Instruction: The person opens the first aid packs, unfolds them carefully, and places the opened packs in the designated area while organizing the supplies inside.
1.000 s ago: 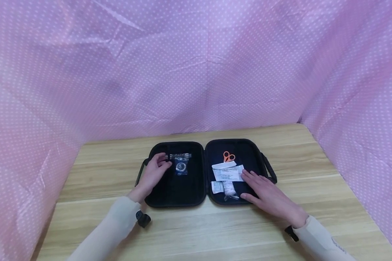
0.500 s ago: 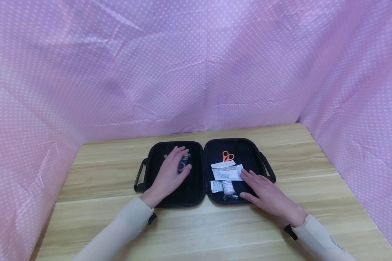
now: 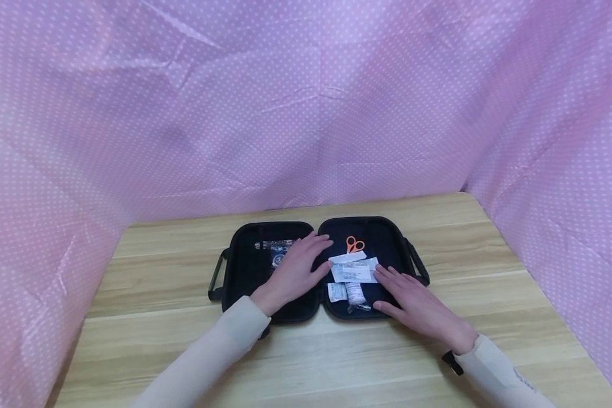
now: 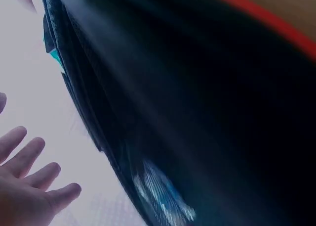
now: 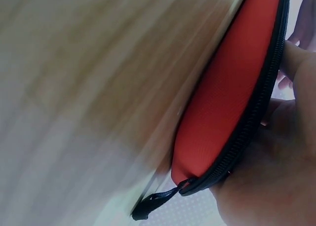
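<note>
A zippered case (image 3: 255, 294), black inside and red outside, lies unfolded on the table. My left hand (image 3: 297, 271) hovers over its middle hinge with fingers spread, holding nothing. Beneath and beside it in the left half are a clear-wrapped strip (image 3: 275, 245) and a small clear packet (image 3: 277, 259), partly hidden. My right hand (image 3: 415, 300) reaches over the right half's near edge, its straight fingertips at a white printed packet (image 3: 352, 272). Around that packet are orange-handled scissors (image 3: 355, 245), a narrow white packet (image 3: 348, 258), a small packet (image 3: 337, 292) and a white roll (image 3: 356, 293).
The wooden table (image 3: 158, 272) extends on all sides of the case. A handle stands out at each outer side, left (image 3: 216, 277) and right (image 3: 419, 263). Pink dotted cloth (image 3: 224, 141) hangs behind and at both sides.
My left hand has moved right, from the wrapped strip in the left half, across the small clear packet, to the hinge. My right hand and the things in the right half have stayed put.
</note>
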Demonstrator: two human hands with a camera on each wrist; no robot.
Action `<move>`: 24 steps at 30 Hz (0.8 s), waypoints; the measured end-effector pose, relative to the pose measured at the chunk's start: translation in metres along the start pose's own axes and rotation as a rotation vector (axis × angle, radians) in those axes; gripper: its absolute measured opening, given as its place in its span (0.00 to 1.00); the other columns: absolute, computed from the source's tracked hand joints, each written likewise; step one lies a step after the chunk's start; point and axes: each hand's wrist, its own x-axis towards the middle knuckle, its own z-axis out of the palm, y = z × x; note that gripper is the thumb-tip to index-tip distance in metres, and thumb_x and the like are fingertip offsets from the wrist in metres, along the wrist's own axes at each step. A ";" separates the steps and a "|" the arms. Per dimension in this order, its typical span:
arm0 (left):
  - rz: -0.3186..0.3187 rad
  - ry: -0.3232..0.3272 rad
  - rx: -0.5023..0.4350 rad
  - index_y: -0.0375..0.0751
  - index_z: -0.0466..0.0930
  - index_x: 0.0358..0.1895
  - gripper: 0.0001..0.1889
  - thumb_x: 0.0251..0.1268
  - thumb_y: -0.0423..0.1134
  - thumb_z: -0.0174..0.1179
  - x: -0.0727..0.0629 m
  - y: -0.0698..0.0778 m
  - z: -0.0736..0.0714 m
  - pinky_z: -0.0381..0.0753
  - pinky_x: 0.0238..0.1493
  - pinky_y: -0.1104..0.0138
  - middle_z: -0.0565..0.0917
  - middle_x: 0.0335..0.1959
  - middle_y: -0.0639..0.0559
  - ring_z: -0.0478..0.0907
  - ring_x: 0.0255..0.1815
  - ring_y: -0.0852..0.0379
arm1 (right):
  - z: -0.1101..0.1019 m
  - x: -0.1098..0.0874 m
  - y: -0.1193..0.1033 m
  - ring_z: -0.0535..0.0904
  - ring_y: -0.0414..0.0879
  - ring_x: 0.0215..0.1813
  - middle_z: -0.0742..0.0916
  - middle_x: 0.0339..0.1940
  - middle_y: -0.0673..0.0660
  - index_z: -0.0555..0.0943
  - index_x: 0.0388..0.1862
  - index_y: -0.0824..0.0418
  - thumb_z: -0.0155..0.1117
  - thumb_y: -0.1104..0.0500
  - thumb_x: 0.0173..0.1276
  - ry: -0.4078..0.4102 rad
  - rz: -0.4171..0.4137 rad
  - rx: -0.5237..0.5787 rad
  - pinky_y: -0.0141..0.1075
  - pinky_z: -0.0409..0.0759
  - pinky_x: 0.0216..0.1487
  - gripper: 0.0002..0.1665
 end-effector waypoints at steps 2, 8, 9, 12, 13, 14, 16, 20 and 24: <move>-0.008 -0.021 0.016 0.41 0.76 0.71 0.25 0.77 0.47 0.60 0.005 0.004 0.003 0.58 0.78 0.45 0.74 0.74 0.46 0.61 0.80 0.44 | 0.000 0.000 0.000 0.61 0.62 0.81 0.67 0.82 0.60 0.67 0.80 0.61 0.57 0.36 0.78 -0.001 0.000 0.002 0.60 0.59 0.77 0.43; -0.042 -0.153 0.088 0.42 0.75 0.72 0.26 0.77 0.49 0.60 0.016 0.018 0.007 0.62 0.77 0.50 0.76 0.72 0.47 0.64 0.79 0.47 | 0.001 -0.001 0.000 0.61 0.62 0.81 0.67 0.82 0.60 0.67 0.80 0.61 0.56 0.36 0.79 0.000 0.007 0.009 0.61 0.59 0.77 0.43; -0.044 -0.175 0.092 0.42 0.74 0.73 0.27 0.77 0.49 0.60 0.017 0.021 0.007 0.63 0.77 0.51 0.76 0.72 0.47 0.65 0.79 0.47 | 0.001 -0.001 0.000 0.61 0.62 0.81 0.67 0.82 0.60 0.67 0.80 0.61 0.56 0.36 0.79 0.000 0.007 0.008 0.61 0.59 0.77 0.43; -0.034 -0.225 0.117 0.41 0.74 0.73 0.28 0.77 0.50 0.61 0.022 0.027 0.008 0.64 0.77 0.53 0.76 0.72 0.47 0.65 0.78 0.48 | 0.001 -0.001 0.000 0.61 0.62 0.81 0.67 0.82 0.60 0.67 0.80 0.61 0.56 0.36 0.79 0.003 0.005 0.005 0.61 0.59 0.76 0.43; -0.024 -0.232 0.132 0.40 0.74 0.73 0.28 0.76 0.50 0.61 0.024 0.029 0.009 0.64 0.76 0.54 0.76 0.72 0.47 0.66 0.78 0.48 | 0.001 -0.001 0.000 0.61 0.62 0.81 0.67 0.82 0.60 0.67 0.80 0.61 0.56 0.36 0.79 0.005 0.002 0.005 0.61 0.59 0.76 0.43; -0.015 -0.237 0.144 0.40 0.74 0.73 0.28 0.76 0.50 0.61 0.026 0.030 0.009 0.65 0.76 0.55 0.77 0.71 0.46 0.67 0.77 0.48 | 0.001 -0.001 0.000 0.61 0.62 0.81 0.67 0.82 0.60 0.67 0.80 0.61 0.57 0.37 0.79 0.006 0.000 0.005 0.61 0.59 0.77 0.43; 0.000 -0.242 0.178 0.39 0.75 0.72 0.28 0.77 0.50 0.61 0.031 0.032 0.010 0.66 0.76 0.56 0.78 0.71 0.46 0.69 0.76 0.49 | 0.001 -0.001 0.000 0.61 0.62 0.81 0.67 0.82 0.60 0.67 0.80 0.62 0.57 0.37 0.78 0.009 -0.006 0.005 0.61 0.59 0.77 0.42; 0.010 -0.241 0.224 0.41 0.77 0.70 0.25 0.77 0.48 0.61 0.044 0.031 0.012 0.70 0.73 0.57 0.80 0.68 0.45 0.74 0.71 0.49 | 0.001 -0.002 0.000 0.62 0.62 0.80 0.67 0.82 0.60 0.67 0.80 0.62 0.58 0.38 0.78 0.014 -0.010 0.008 0.61 0.59 0.76 0.42; 0.014 -0.244 0.251 0.41 0.82 0.65 0.20 0.76 0.45 0.62 0.054 0.026 0.016 0.77 0.66 0.59 0.84 0.60 0.46 0.80 0.61 0.50 | 0.002 -0.001 0.000 0.62 0.62 0.80 0.67 0.81 0.60 0.67 0.80 0.62 0.57 0.37 0.78 0.013 -0.005 0.005 0.61 0.59 0.77 0.42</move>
